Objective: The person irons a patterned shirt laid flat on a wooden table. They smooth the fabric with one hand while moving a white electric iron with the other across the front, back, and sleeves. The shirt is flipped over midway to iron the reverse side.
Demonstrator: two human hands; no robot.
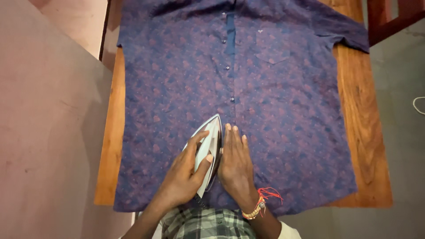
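A dark blue short-sleeved shirt (pixel 274 97) with a reddish print lies buttoned and spread flat, front up, over a wooden table (pixel 361 128). My left hand (pixel 183 175) grips a white and grey clothes iron (pixel 209 148) that rests on the shirt's lower front, its tip pointing away from me beside the button placket. My right hand (pixel 236 166) lies flat on the fabric just to the right of the iron, fingers together. A beaded bracelet and red thread (pixel 261 203) circle that wrist.
The table's bare wooden edges show left and right of the shirt. A pinkish floor and wall (pixel 48 119) lie to the left, a grey floor to the right with a white cord (pixel 418 105). Dark wooden furniture (pixel 389 20) stands at the top right.
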